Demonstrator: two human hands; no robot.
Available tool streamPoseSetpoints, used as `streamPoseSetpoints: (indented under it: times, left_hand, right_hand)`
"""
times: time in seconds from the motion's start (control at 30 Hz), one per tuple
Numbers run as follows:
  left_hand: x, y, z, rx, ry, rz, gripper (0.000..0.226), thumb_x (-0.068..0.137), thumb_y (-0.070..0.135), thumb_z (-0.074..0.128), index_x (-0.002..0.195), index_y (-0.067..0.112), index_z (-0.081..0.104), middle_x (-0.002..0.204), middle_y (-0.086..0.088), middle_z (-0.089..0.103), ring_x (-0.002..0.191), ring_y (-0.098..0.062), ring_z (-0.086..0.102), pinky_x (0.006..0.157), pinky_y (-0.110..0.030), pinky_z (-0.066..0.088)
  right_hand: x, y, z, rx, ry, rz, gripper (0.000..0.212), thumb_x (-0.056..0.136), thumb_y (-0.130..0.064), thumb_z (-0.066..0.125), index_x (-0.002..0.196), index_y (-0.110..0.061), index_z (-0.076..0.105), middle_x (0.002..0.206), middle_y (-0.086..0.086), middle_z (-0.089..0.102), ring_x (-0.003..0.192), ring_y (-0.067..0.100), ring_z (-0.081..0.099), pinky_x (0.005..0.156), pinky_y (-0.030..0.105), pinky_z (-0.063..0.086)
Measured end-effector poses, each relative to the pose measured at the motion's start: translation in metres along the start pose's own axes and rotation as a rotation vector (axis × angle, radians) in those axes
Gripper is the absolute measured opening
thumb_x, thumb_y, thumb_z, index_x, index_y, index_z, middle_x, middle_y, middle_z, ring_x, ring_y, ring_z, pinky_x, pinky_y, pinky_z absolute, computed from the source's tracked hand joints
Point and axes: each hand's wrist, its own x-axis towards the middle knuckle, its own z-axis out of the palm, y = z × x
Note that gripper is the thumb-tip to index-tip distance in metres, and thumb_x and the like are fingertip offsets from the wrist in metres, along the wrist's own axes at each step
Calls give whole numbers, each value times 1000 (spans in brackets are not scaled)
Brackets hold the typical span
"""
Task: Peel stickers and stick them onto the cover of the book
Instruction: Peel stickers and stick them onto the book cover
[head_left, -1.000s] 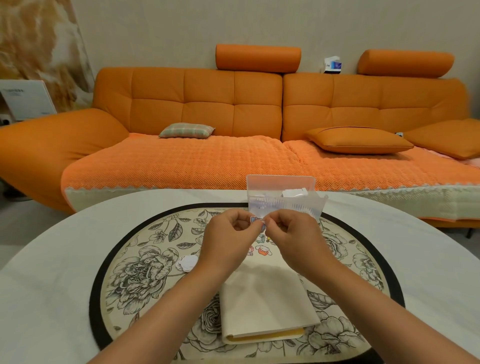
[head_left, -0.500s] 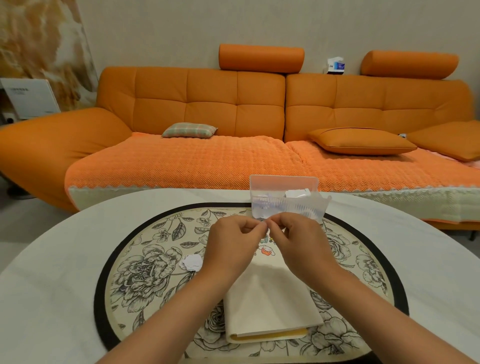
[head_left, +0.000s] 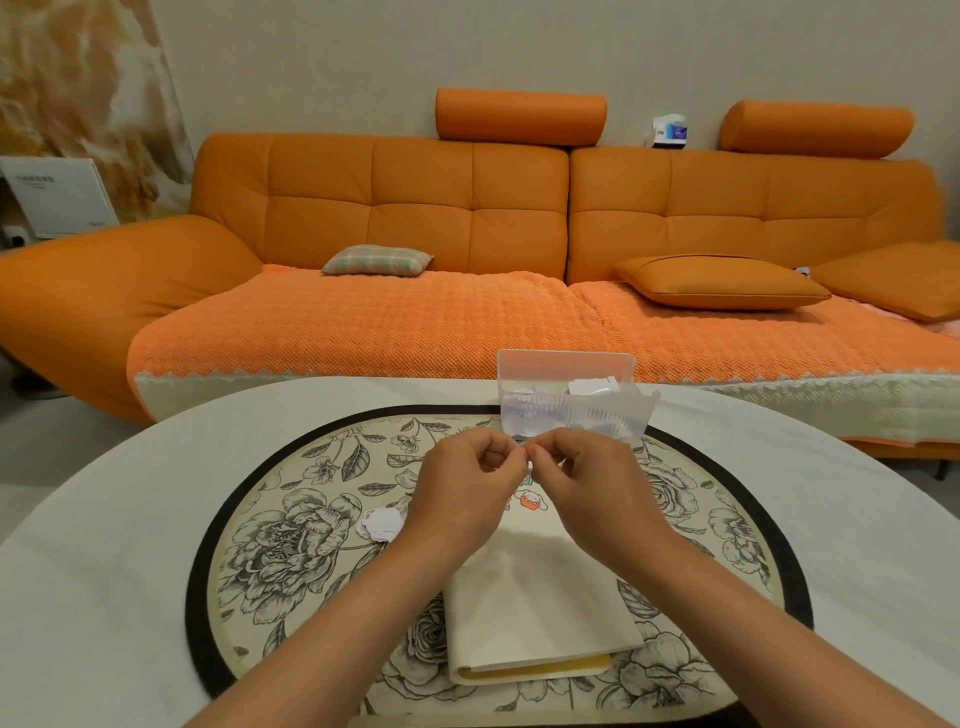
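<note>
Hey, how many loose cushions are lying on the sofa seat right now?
3. A plaid cushion on the left seat by the backrest, an orange cushion on the right seat, a second orange cushion cut off at the right edge. More may lie out of frame.

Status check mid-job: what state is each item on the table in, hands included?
left hand, pinching the held sticker.
right hand, pinching it too.
held sticker, above the book, mostly hidden.
book, closed, flat on the mat.
cartoon sticker, stuck on the cover.
clear box, open, paper pieces inside.
white scraps, loose on the mat.
</note>
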Motion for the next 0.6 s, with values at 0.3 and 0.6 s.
streamPoseSetpoints:
  times: [0.3,0.6]
  left_hand:
    - [1,-1,-4,-25,-64,55,17,94,24,65,77,23,68,74,-4,70,62,-13,61,68,-39,52]
    - [0,-6,0,97,-48,125,18,96,22,62,78,26,63,68,10,64,63,-3,57,60,-19,44]
  right_hand:
    - [3,-10,-8,370,-50,178,21,92,-17,64,75,-19,77,61,-7,68,46,2,49,46,18,38]
    - [0,-8,-7,214,-7,93,26,91,-21,67,67,-29,72,53,-21,62,50,-1,55,48,10,35]
